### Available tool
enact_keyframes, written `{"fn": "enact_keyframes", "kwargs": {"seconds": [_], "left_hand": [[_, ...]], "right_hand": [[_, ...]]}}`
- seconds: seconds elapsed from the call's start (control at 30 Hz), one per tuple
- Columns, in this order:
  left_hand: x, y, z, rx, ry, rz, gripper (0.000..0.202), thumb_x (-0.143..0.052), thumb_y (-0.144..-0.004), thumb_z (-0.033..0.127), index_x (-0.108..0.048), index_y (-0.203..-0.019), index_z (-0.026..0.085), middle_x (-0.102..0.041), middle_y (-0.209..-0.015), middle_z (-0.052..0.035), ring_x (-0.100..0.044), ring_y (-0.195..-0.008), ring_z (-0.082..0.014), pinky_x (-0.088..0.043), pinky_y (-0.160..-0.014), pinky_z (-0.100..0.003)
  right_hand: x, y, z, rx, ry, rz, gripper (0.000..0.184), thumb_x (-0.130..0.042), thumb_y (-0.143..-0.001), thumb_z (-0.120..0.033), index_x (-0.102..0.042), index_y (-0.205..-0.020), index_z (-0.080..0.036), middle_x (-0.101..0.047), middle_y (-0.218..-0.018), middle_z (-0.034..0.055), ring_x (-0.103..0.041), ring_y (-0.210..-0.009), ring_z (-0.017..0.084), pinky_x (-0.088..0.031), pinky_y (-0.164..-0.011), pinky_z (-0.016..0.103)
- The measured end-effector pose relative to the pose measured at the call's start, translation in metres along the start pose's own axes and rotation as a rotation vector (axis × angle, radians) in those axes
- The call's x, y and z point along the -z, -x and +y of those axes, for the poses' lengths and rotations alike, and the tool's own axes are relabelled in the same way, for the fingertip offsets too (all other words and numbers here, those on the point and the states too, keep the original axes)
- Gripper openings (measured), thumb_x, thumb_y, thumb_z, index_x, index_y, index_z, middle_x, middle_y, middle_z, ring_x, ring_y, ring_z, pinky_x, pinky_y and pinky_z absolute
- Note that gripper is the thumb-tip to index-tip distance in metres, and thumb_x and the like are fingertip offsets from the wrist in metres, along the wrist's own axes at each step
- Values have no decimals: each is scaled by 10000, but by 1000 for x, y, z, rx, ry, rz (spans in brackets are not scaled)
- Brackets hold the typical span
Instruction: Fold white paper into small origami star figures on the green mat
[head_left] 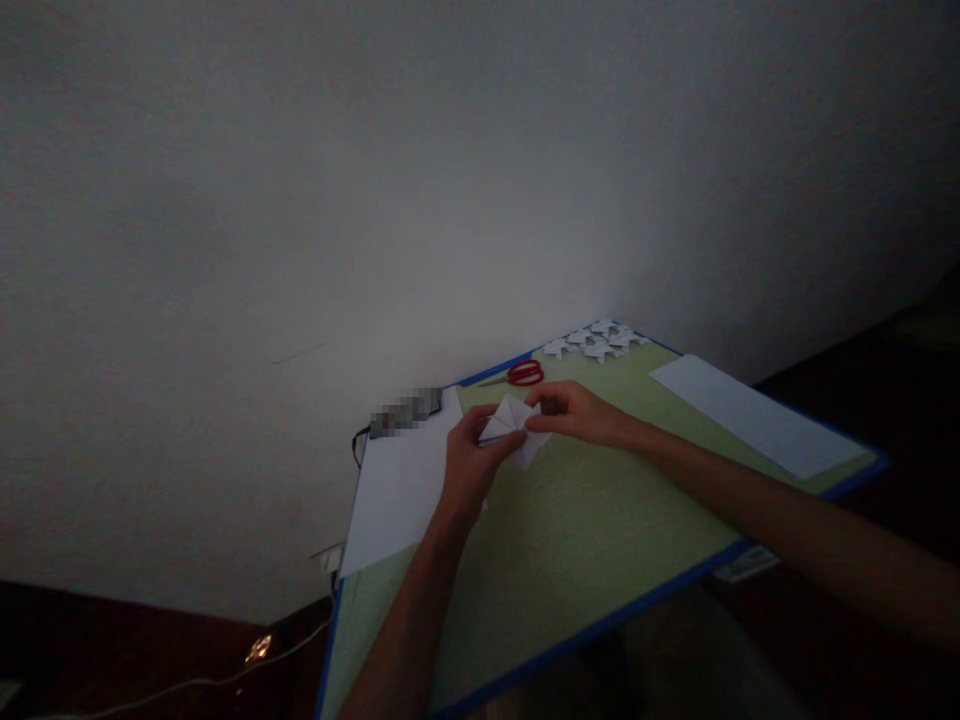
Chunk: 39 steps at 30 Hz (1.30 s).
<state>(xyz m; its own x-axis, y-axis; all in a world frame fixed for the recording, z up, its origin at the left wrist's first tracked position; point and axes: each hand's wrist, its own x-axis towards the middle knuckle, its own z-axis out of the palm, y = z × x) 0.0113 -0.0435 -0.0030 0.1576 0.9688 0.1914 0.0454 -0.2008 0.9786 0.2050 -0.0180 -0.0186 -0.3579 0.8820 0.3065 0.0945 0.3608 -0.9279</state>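
A small folded piece of white paper (511,412), creased into points, is held up above the table between both hands. My left hand (472,450) grips its left side, with the thumb lying across the front. From the right, my right hand (574,412) pinches the paper's right edge between thumb and fingers. Just behind the hands lies a pair of scissors (525,373) with red handles, blades pointing left. Several folded white paper stars (600,352) are grouped at the table's far corner.
The green table top (570,540) has a blue edge and stands against a pale wall (420,200). A large white sheet (397,510) covers its left part; a stack of white paper strips (757,415) lies at right. A phone-like device (405,412) with a cable sits at the back left.
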Motion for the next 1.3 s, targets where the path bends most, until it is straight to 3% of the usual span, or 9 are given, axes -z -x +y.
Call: {"fn": "enact_keyframes", "kwargs": {"seconds": [0.17, 0.37, 0.73, 0.93, 1.1, 1.3], "left_hand": [[1, -1, -4, -27, -2, 1, 439, -859, -639, 299, -676, -1015, 165, -768, -907, -58, -710, -783, -207, -547, -726, -318], [5, -3, -10, -108, -208, -10, 280, -816, -687, 302, -728, -918, 170, -747, -844, -37, -684, -775, -200, -512, -690, -285], [3, -1, -2, -45, -144, 17, 239, -804, -623, 216, -698, -828, 156, -705, -755, -5, -625, -689, -168, -468, -631, -263], [4, -3, -3, -94, -166, 37, 233, -767, -660, 216, -681, -869, 161, -700, -793, 0, -622, -711, -162, -467, -649, -258], [3, -4, -3, -104, -242, 41, 259, -788, -681, 285, -688, -881, 155, -693, -787, -1, -606, -691, -156, -459, -626, -252], [3, -4, -4, -98, -241, 38, 275, -813, -692, 348, -689, -837, 150, -686, -733, 0, -587, -634, -140, -444, -581, -242]], "right_hand": [[3, -1, 1, -10, 33, -4, 219, -718, -751, -342, -630, -858, -172, -467, -585, -73, -423, -529, 93, -293, -499, 221], [1, 0, 1, 22, 127, -25, 167, -703, -745, -296, -621, -813, -167, -567, -668, -32, -475, -572, 102, -365, -540, 226], [9, 2, -5, 79, 223, -60, 208, -718, -795, -343, -703, -856, -145, -658, -714, 9, -575, -641, 130, -426, -598, 245], [9, 0, 1, 127, 195, -4, 310, -672, -872, -392, -728, -1064, -156, -713, -821, 40, -635, -742, 159, -491, -690, 279], [6, 0, 8, 156, 235, 20, 294, -627, -907, -366, -742, -1099, -175, -750, -972, 81, -667, -860, 196, -518, -757, 313], [8, 2, 3, 196, 289, 24, 380, -601, -936, -338, -672, -1286, -207, -749, -994, 74, -666, -879, 201, -523, -793, 329]]}}
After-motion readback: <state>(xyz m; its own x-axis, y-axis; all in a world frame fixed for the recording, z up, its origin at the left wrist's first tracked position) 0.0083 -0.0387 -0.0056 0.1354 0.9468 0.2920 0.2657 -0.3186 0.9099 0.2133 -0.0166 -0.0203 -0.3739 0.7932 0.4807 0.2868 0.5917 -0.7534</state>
